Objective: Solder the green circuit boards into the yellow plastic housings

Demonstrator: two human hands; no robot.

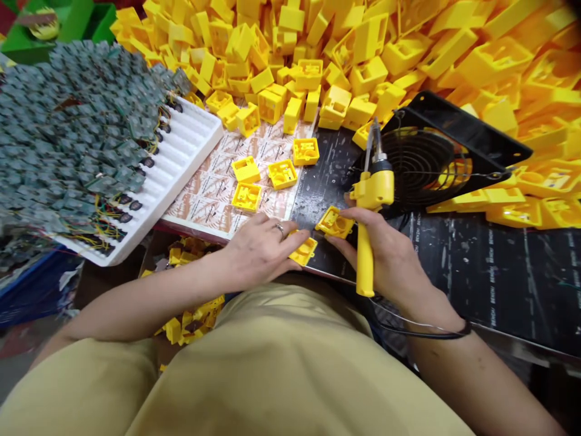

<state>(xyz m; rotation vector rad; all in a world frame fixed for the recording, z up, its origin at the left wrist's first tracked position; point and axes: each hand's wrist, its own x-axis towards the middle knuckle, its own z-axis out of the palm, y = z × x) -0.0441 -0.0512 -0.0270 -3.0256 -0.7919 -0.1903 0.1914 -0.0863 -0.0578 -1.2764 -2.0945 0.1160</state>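
Near the table's front edge, my left hand (261,248) pinches a small yellow plastic case (304,251) between thumb and fingers. My right hand (385,254) is wrapped around a yellow soldering gun (373,191), whose metal tip points up and away. The thumb and a finger of that same hand also grip a second yellow plastic case (334,223), its hollow side facing up. The two cases are close together but apart. Just beyond my left hand lie several loose cases, among them an open one (246,197) nearest to my fingers.
A large heap of yellow cases (281,36) fills the back. A black fan (422,154) stands right of the soldering gun. At left, a white ribbed foam tray (181,163) bears many wired circuit boards (77,139). Green bins (77,24) stand behind; more yellow parts (190,321) lie below the edge.
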